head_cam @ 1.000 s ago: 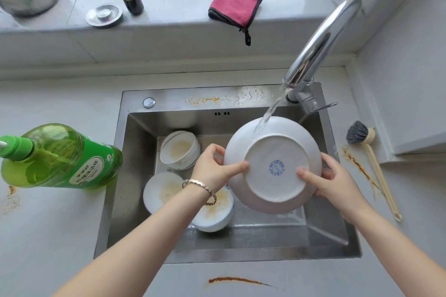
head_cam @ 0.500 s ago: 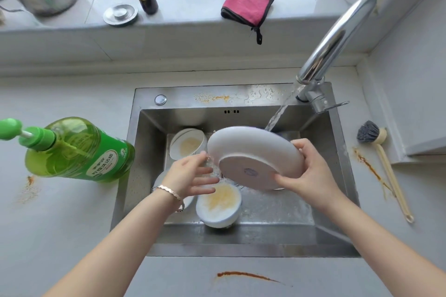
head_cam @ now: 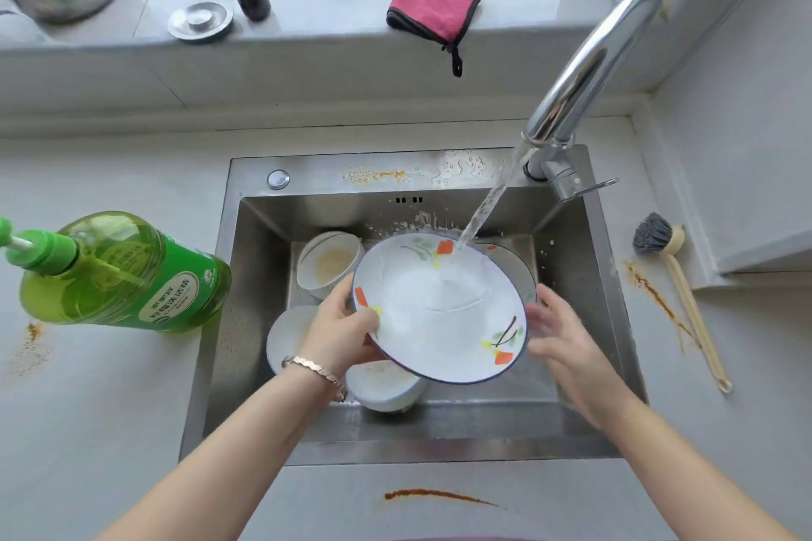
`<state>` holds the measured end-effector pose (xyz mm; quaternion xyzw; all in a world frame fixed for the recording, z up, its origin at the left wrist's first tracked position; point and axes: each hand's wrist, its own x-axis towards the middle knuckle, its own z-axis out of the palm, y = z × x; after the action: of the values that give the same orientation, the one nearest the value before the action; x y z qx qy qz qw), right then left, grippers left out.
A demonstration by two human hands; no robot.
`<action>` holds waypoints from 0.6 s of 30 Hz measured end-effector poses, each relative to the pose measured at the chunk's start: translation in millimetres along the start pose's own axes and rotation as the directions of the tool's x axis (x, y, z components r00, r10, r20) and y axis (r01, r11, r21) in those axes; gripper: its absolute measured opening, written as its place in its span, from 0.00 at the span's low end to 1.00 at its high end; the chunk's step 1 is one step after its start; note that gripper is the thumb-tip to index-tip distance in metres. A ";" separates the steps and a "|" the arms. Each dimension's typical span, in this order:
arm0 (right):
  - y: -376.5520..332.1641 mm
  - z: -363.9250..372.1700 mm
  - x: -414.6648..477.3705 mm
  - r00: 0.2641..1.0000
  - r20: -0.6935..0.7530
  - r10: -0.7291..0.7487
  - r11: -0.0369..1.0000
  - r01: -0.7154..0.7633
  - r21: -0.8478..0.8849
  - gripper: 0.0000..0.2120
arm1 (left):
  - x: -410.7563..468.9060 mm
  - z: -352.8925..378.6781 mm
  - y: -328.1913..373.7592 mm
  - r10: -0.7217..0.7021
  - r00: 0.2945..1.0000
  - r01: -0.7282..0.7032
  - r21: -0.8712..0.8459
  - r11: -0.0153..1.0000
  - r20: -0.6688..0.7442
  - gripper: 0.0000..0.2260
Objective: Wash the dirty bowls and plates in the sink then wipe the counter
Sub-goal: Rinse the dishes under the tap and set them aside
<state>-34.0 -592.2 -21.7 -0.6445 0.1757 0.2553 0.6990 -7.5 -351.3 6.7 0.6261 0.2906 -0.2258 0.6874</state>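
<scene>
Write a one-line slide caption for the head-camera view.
Left hand grips a flowered plate under the running tap, right hand open beside it, dirty bowls below.

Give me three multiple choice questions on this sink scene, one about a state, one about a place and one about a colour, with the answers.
1. The tap is: A) off; B) running onto the plate; C) broken off.
2. The pink cloth lies: A) on the ledge; B) over the tap; C) under the plate.
3. The soap bottle is: A) blue; B) green; C) red.

Answers: B, a water stream falls from it onto the plate; A, it sits folded on the ledge; B, its body and pump are green.
</scene>
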 end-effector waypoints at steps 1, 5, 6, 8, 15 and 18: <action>0.0 -2.0 3.1 0.986 0.106 0.125 0.933 -0.153 0.326 0.45 | 0.9 -1.3 -0.7 0.065 0.998 -0.065 0.017 0.998 0.023 0.24; 2.7 6.7 17.1 0.950 0.290 0.113 0.775 -0.267 0.573 0.34 | 4.8 -6.6 -2.2 0.176 0.976 -0.181 0.027 0.983 0.129 0.24; 4.3 7.6 20.1 0.965 0.248 0.092 0.780 -0.224 0.585 0.33 | 7.3 -7.9 -2.4 0.183 0.973 -0.189 0.030 0.982 0.139 0.25; 1.4 6.5 23.8 0.986 0.151 0.074 0.814 -0.147 0.562 0.33 | 12.5 -9.2 -1.0 0.176 0.974 -0.185 0.050 0.981 0.146 0.23; -22.9 -10.2 24.9 0.999 -0.029 0.031 0.968 -0.023 0.248 0.37 | 34.1 -32.0 -20.5 0.026 0.998 0.011 0.584 0.812 -0.055 0.16; -31.5 -11.1 25.1 0.982 -0.173 0.071 0.995 -0.057 0.082 0.26 | 33.5 -44.7 -34.6 -0.060 0.995 0.095 0.680 0.727 -0.075 0.13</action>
<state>5.6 -601.1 -11.8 -0.6311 0.2669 0.2129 0.6965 -11.6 -309.2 -43.5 0.8274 0.2294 -0.3301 0.3923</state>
